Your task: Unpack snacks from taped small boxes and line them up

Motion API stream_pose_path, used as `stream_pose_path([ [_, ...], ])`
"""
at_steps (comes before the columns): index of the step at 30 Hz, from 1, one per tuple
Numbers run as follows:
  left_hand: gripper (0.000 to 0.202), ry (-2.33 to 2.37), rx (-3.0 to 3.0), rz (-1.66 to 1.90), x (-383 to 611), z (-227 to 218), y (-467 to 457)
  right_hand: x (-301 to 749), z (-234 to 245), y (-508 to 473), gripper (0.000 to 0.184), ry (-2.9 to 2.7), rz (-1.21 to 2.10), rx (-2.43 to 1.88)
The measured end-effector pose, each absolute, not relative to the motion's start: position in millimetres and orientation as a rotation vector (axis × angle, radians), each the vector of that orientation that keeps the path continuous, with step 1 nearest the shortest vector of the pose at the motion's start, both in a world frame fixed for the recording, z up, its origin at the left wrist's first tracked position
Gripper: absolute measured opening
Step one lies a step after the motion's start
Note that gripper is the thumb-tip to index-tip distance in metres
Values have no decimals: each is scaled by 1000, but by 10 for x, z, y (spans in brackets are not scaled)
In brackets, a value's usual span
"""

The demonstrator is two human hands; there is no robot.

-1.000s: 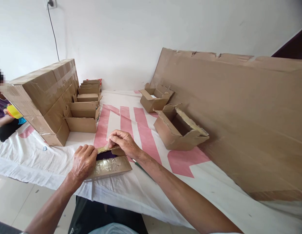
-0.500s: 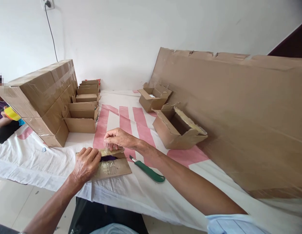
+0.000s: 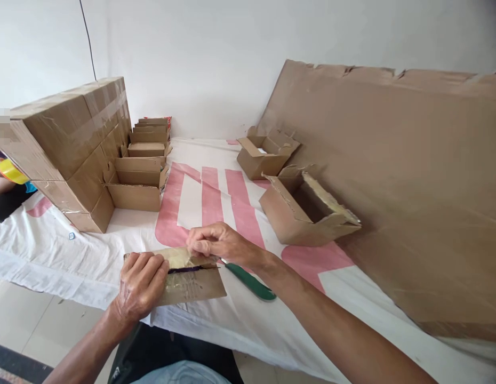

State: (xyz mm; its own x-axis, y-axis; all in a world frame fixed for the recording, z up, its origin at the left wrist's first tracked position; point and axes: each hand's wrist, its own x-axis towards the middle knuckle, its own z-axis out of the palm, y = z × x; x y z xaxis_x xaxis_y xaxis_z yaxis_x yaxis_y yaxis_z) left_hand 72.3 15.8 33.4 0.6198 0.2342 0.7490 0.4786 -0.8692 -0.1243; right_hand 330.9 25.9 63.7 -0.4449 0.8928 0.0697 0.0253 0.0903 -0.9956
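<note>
While the left hand is curled over the left end of a small carton, apparently to steady it, the right hand pinches narrowly at its taped flap (whether the fingertips have film or board between them, I cannot tell). The carton lies at the tabletop's near edge, left of its middle, probably kept close for a firm press; a slit beside the flap shows something dark purple inside. Just beyond its right end lies a green cutter, blade towards the carton and handle just beside the right forearm, within easy reach but close to the bare wrist. Farther off, two open boxes stand one behind the other towards the far edge, in front of a big cardboard sheet that slants over the tabletop's right side and limits room there. Along the left side, a stack of taped boxes partly screens another person's hand by a yellow object; beside it, an open carton fronts a row reaching towards the wall.
</note>
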Motion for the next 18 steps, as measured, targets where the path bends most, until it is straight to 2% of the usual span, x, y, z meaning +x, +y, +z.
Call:
stream_pose_path([
  [5,13,-601,-2572,-1159,644,261,26,3348,573,-137,22,-1759,1180,-773],
  [8,13,-601,-2598,-1165,635,232,9,3341,544,-288,14,-1804,1065,-755],
  [12,13,-606,-2613,-1155,663,226,9,3292,512,-348,14,-1687,977,-827],
  [18,15,-751,-2701,-1052,716,410,148,3213,528,-247,28,-1470,1054,-1084],
])
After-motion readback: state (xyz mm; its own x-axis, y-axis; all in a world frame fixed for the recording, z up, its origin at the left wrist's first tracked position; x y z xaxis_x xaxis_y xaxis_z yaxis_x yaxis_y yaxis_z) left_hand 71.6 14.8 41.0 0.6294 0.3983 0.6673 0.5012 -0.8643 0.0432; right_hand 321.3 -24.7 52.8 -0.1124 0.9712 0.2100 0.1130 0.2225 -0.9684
